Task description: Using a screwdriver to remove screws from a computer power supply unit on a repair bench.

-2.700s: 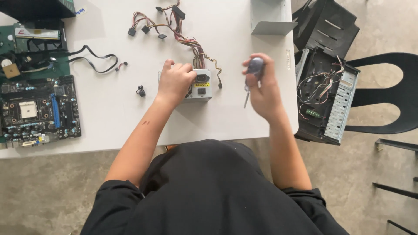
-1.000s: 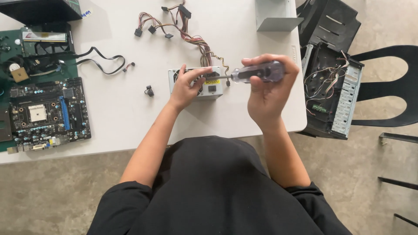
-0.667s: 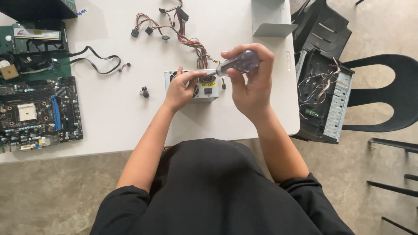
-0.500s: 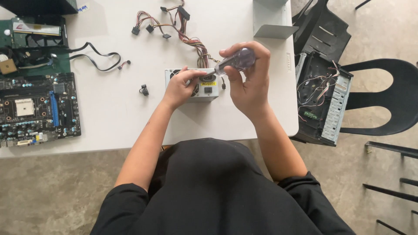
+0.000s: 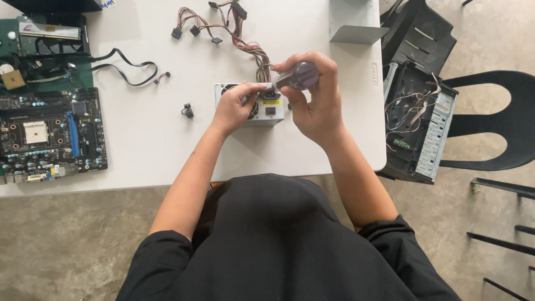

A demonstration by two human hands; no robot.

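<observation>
A grey power supply box (image 5: pixel 267 114) with a bundle of coloured cables (image 5: pixel 245 42) sits near the middle of the white table (image 5: pixel 150 150). My left hand (image 5: pixel 233 108) grips its left front corner. My right hand (image 5: pixel 315 100) holds a purple-handled screwdriver (image 5: pixel 298 76), laid nearly level, its tip aimed left at the top of the box by my left fingers. The screwdriver's tip is hidden between the hands.
A motherboard (image 5: pixel 47 134) lies at the table's left edge with black cables (image 5: pixel 120 67) beside it. A small black part (image 5: pixel 188 110) rests left of the box. A grey metal panel (image 5: pixel 354 22) stands at the back. An open computer case (image 5: pixel 421 125) and black chair (image 5: pixel 490 117) are right.
My right hand has lifted the screwdriver from pointing down beside the box to lying level, and brought it leftward to the top of the power supply. My left hand stays on the box.
</observation>
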